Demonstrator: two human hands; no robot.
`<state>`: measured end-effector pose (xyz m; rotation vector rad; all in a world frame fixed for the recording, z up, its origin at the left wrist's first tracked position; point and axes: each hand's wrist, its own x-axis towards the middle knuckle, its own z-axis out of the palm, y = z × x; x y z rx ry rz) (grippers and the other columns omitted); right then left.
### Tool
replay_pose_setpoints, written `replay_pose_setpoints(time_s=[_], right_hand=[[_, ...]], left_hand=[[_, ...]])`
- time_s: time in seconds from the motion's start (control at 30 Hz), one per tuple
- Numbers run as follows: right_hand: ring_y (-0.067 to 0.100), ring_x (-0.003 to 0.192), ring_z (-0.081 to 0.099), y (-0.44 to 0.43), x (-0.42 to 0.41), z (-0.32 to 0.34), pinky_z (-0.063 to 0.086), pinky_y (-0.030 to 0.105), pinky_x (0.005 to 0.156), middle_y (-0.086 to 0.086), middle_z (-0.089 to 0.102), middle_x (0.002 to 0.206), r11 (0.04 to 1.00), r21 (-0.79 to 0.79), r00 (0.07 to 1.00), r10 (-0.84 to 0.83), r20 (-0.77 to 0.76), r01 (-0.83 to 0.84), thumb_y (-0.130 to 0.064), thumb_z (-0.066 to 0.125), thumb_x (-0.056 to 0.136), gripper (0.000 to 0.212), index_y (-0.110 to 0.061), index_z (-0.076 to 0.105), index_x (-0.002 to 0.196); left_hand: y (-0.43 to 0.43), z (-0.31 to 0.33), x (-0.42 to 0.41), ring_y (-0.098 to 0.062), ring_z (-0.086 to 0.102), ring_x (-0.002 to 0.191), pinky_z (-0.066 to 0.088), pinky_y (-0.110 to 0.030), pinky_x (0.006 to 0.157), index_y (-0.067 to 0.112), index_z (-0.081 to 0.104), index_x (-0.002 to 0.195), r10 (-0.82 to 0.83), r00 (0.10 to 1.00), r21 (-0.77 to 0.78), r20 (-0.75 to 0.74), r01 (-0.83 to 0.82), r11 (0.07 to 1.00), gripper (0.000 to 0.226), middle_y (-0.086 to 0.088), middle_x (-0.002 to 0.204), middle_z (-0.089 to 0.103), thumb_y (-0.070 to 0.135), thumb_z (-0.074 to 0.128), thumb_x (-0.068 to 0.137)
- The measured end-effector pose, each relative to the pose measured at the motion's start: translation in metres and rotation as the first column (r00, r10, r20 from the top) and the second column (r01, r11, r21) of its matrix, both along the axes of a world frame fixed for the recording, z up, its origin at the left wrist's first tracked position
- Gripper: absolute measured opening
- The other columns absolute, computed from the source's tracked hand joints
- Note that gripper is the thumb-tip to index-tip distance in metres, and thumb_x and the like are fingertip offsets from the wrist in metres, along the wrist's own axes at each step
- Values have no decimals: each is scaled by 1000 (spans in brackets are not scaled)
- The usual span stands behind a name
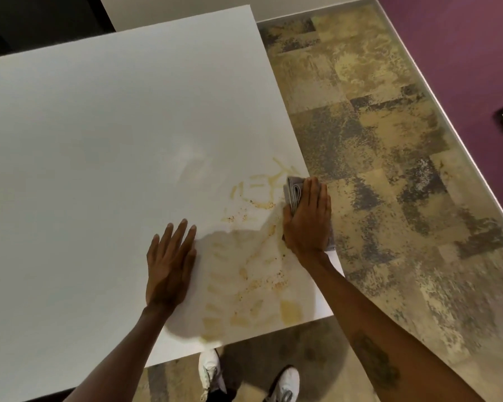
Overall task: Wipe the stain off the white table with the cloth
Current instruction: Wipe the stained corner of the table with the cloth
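A yellow-brown stain [256, 256] is smeared across the near right corner of the white table [99, 140], with streaks and specks reaching up toward the right edge. My right hand [308, 219] lies flat on a folded grey cloth [293, 190] at the table's right edge, beside the upper streaks; the hand hides most of the cloth. My left hand [170, 265] rests flat on the table with fingers spread, just left of the smear, holding nothing.
The table's right edge runs diagonally past my right hand, and its near edge lies close below the stain. A mottled tan and grey tiled floor [389, 169] lies beyond. My white shoes [212, 372] show below the near edge. A purple wall [462, 53] stands at right.
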<state>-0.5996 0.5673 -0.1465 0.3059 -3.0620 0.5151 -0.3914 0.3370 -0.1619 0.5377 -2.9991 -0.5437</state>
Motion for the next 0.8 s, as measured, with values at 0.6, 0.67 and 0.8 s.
replay_pose_setpoints(time_s=[0.6,0.67,0.8], right_hand=[[26,117,54,-42,-102,13,50,40,96,8,54,133,898,-242,921,388,40,-368,-39,65,70,71,-7,51,132],[24,118,54,-40,-96,15,50,38,96,6,54,135,870,-247,893,449,39,-427,-40,63,68,72,-9,52,132],[18,137,43,-33,-76,16,44,36,105,-1,49,147,832,-253,841,531,102,-495,-36,69,72,72,-15,51,139]], left_hand=[[-2,-3,-1,-24,17,159,15,-48,129,23,38,158,-1,1000,-19,14,1,1000,51,1,168,28,34,31,109],[-1,-3,0,-23,18,159,15,-47,128,23,38,158,6,1000,-19,17,-5,1000,51,0,168,28,35,29,109],[-2,-2,-1,-18,14,160,10,-44,129,24,37,158,24,999,-7,35,-23,1000,52,5,169,26,39,23,110]])
